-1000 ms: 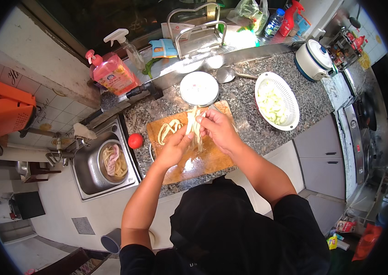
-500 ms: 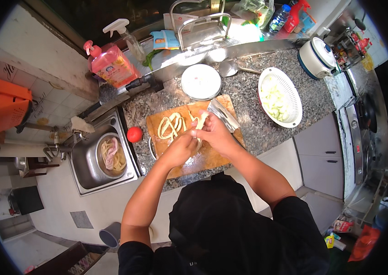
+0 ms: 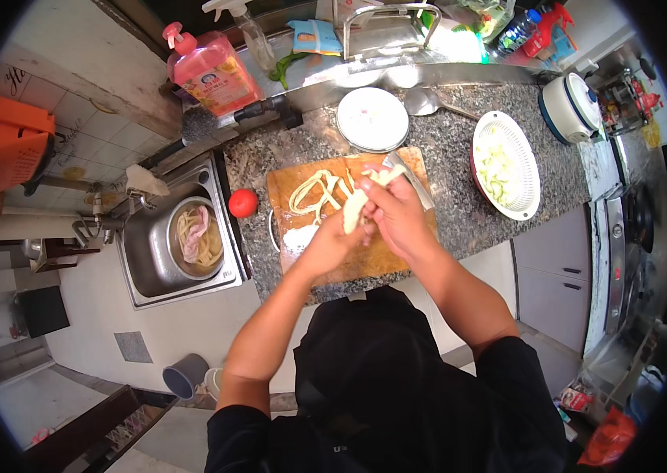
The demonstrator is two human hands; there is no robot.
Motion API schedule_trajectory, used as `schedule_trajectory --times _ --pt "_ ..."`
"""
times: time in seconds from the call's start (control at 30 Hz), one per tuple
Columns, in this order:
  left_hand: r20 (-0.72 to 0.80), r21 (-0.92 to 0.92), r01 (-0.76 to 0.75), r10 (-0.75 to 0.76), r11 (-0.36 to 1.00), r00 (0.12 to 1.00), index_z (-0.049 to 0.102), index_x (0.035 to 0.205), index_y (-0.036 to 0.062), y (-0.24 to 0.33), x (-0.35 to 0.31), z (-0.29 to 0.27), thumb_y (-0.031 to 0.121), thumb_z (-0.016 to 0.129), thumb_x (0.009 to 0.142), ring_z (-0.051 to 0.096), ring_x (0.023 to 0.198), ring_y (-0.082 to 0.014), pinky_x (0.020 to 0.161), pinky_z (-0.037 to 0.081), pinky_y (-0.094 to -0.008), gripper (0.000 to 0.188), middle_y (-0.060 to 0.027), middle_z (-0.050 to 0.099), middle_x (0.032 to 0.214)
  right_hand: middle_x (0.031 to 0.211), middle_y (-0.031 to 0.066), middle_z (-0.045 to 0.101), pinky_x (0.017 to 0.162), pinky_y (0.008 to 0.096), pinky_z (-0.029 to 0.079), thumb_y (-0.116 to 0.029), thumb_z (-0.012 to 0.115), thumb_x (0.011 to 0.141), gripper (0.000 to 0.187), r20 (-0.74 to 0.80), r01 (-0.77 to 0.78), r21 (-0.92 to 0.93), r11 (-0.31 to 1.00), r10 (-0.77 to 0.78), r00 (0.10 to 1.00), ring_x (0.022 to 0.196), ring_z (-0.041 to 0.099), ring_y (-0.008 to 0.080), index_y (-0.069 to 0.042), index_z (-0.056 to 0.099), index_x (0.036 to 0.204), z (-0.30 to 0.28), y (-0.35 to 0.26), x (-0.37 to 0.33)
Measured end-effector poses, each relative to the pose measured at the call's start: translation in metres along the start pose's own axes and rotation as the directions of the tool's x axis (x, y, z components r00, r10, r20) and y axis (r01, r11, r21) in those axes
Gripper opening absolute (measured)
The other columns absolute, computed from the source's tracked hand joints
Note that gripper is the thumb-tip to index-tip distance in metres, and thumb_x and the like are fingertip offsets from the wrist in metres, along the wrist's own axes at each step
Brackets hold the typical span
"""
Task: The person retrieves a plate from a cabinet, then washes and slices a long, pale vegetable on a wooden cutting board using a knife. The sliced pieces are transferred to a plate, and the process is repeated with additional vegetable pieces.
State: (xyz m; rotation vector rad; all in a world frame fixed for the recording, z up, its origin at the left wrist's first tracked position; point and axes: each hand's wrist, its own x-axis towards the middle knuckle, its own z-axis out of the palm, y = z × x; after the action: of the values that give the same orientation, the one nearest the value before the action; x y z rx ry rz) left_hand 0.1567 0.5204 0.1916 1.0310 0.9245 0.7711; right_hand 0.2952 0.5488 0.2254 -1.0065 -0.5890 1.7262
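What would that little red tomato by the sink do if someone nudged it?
The tomato looks round and smooth, so it would probably roll rather than slide. It sits on the counter close beside the sink, so a push that way might drop it in. It seems small, likely light.

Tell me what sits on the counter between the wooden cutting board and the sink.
In the head view, a small red tomato lies on the granite counter between the wooden cutting board and the sink.

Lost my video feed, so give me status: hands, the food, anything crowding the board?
Left hand and right hand both gripping pale dough piece above cutting board. Dough strips lie on board. Cleaver beside right hand.
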Motion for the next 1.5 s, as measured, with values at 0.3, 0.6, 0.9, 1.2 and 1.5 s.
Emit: schedule_trajectory --times 0.3,0.6,0.9,1.2,1.5 --pt "-0.236 0.304 0.040 0.035 0.952 0.971 0.056 0.111 0.0068 0.138 -0.025 -0.062 0.016 0.056 0.097 0.046 0.062 -0.0038 0.056 0.042 -0.0198 0.017 0.0050 0.051 0.078 0.120 0.0141 0.056 0.082 0.0278 0.050 -0.020 0.063 0.093 0.060 0.254 0.215 -0.241 0.946 -0.152 0.955 0.098 0.060 0.0158 0.000 0.035 0.143 0.004 -0.054 0.020" --pt "-0.325 0.591 0.068 0.161 0.804 0.932 0.052 0.107 -0.0011 0.251 -0.082 -0.028 0.006 0.051 0.096 0.039 0.055 -0.0022 0.048 0.032 -0.0176 0.013 0.0032 0.045 0.071 0.128 0.0152 0.048 0.098 0.0439 0.042 -0.036 0.074 0.080 0.067 0.002 -0.033 -0.954 -0.297 -0.116 0.993 0.116 0.047 0.0324 -0.006 0.049 0.134 -0.201 0.056 -0.005" --pt "-0.517 0.364 0.165 0.052 0.917 0.854 0.051 0.109 -0.0016 0.236 -0.113 -0.026 0.008 0.054 0.093 0.038 0.054 -0.0039 0.047 0.034 -0.0201 0.018 0.0018 0.046 0.074 0.132 0.0132 0.048 0.102 0.0448 0.035 -0.032 0.076 0.078 0.064 0.238 0.198 -0.953 -0.229 -0.161 0.958 0.123 0.044 0.0305 -0.005 0.052 0.131 -0.148 0.062 0.017" --pt "-0.543 0.386 -0.200 0.397 0.901 0.740 0.046 0.113 0.0029 0.305 -0.154 -0.011 0.021 0.049 0.101 0.031 0.046 -0.0016 0.039 0.030 -0.0172 0.022 0.0038 0.035 0.067 0.146 0.0154 0.041 0.119 0.0463 0.014 -0.028 0.068 0.083 0.082 0.675 0.666 -0.737 0.114 0.114 0.729 0.143 0.028 0.0280 -0.003 0.026 0.148 0.018 0.158 0.059" --pt "-0.656 0.444 -0.092 0.393 0.891 0.644 0.050 0.111 0.0033 0.331 -0.182 -0.056 0.020 0.049 0.100 0.033 0.047 -0.0009 0.042 0.031 -0.0175 0.020 0.0051 0.038 0.068 0.108 0.0158 0.066 0.085 0.0439 0.050 -0.019 0.059 0.088 0.034 0.570 0.521 -0.804 0.285 0.123 0.813 0.100 0.063 0.0335 -0.008 0.060 0.120 -0.054 0.110 0.058"
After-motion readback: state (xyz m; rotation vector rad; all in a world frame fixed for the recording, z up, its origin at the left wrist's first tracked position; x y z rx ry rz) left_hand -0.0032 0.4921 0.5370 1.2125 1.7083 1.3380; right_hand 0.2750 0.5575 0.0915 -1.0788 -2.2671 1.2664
